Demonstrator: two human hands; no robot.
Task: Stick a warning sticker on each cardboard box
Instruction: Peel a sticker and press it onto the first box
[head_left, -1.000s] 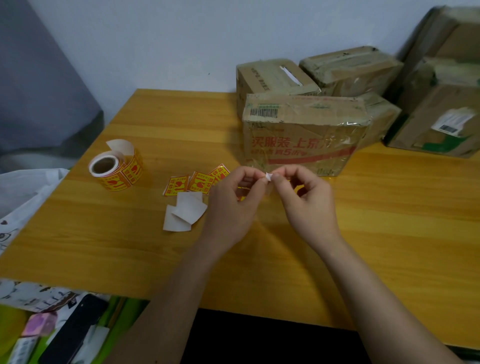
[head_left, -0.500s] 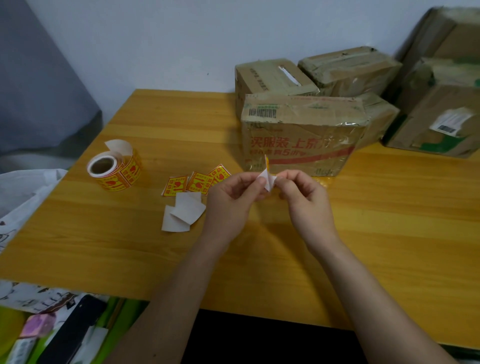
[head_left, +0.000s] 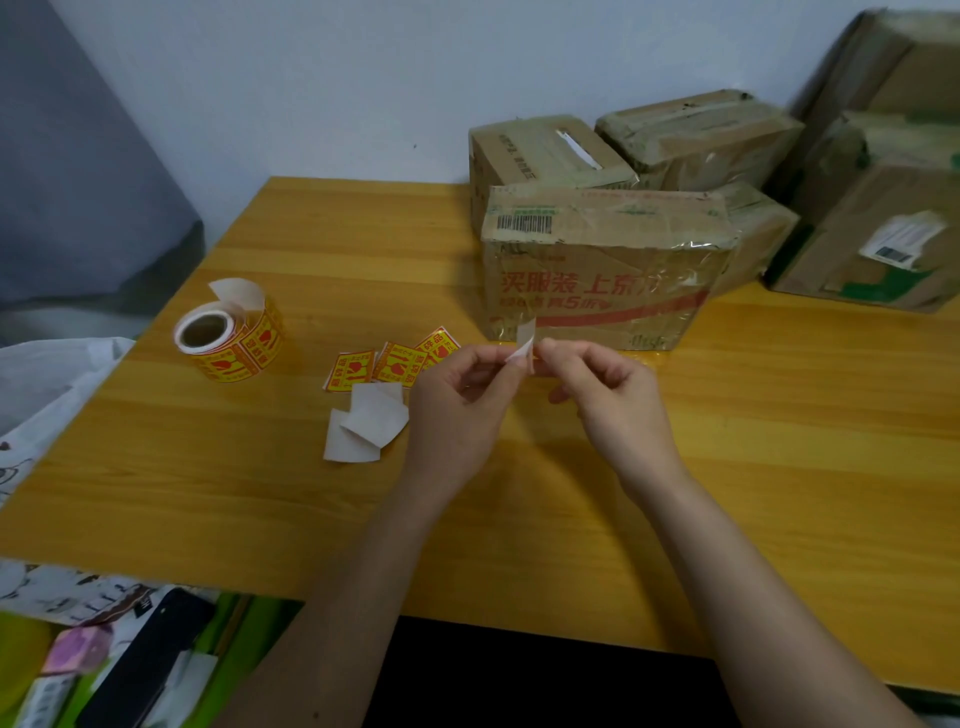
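I pinch a sticker (head_left: 525, 345) between my left hand (head_left: 460, 402) and right hand (head_left: 610, 397), its white side facing me, above the table (head_left: 779, 441), just in front of the nearest box (head_left: 597, 265).

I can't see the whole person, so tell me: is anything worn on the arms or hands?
Nothing shows: the left hand and right hand are bare, without gloves, rings or watch, and both forearms are uncovered to the frame's lower edge.
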